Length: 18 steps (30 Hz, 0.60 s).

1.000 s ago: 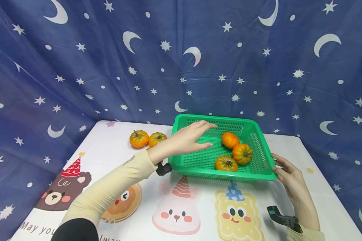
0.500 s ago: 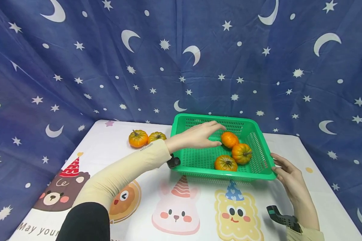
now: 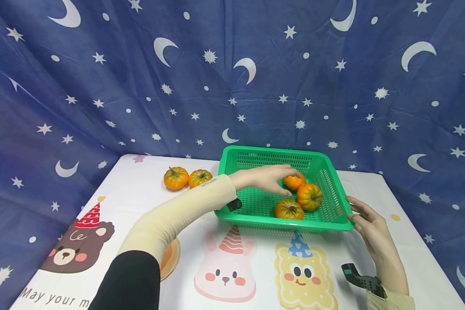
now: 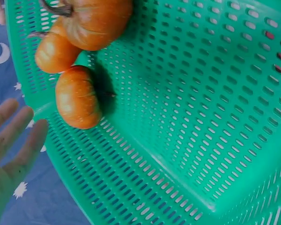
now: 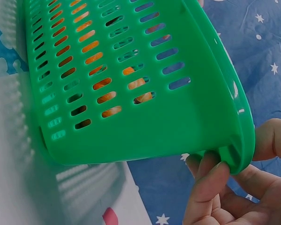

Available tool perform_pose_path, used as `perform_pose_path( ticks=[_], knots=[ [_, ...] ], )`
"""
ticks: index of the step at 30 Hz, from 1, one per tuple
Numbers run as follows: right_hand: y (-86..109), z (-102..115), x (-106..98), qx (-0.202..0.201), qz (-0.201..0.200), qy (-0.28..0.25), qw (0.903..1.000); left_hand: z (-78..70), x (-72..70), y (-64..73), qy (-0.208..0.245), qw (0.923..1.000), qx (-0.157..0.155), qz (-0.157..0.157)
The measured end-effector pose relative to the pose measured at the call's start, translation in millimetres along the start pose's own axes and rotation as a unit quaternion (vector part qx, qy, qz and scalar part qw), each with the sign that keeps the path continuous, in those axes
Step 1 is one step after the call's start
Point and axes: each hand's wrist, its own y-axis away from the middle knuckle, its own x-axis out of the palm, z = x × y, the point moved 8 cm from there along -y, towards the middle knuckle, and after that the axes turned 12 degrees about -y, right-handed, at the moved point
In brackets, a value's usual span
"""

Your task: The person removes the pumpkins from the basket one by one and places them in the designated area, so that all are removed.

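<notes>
A green plastic basket (image 3: 283,224) stands on the table with three small orange pumpkins in its right half: one at the back (image 3: 299,183), one at the right (image 3: 309,196) and one near the front wall (image 3: 289,209). My left hand (image 3: 269,177) reaches in over the basket, fingers spread, its fingertips overlapping the back pumpkin in the head view. In the left wrist view, the left hand (image 4: 11,145) shows its fingers apart from the pumpkins. At the front right corner, my right hand (image 3: 376,232) pinches the basket's rim (image 5: 241,136) between thumb and fingers.
Two more pumpkins, one orange (image 3: 176,178) and one greener (image 3: 199,177), sit on the table left of the basket. The left sleeve (image 3: 182,215) crosses the front left. A blue star-and-moon curtain (image 3: 201,77) hangs behind the white printed tablecloth (image 3: 139,189).
My left hand has moved right and slightly down over the basket, toward the pumpkins in it. The right hand stays on the rim, and the basket has not moved on the table.
</notes>
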Motion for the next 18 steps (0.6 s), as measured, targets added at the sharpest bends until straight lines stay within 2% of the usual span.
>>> perform_pose_path(
  ticks=[3,7,10,12,15,18],
  knots=[
    [-9.8,-15.5,-11.3,-0.002,-0.001,-0.008,1.0000,-2.9,8.7,-7.9,-0.024,0.9993,0.017,0.022],
    [-13.9,-21.2,-15.2,0.003,-0.003,-0.009,0.9999,-4.6,19.2,-15.1,-0.035,0.9978,0.025,0.051],
    [-8.9,-13.9,-9.1,0.010,0.003,0.014,0.9998,-5.3,24.7,-18.4,-0.024,0.9972,0.030,0.065],
    [-4.5,-7.1,-5.4,0.004,-0.005,-0.004,1.0000,-5.7,27.8,-20.1,-0.018,0.9968,0.035,0.070],
    [3.3,6.1,3.8,0.007,0.005,0.011,0.9999,-6.4,33.3,-22.1,-0.016,0.9958,0.044,0.079],
    [6.1,9.8,5.3,0.005,-0.004,-0.001,1.0000,-7.4,38.9,-23.3,-0.018,0.9948,0.050,0.088]
  ],
)
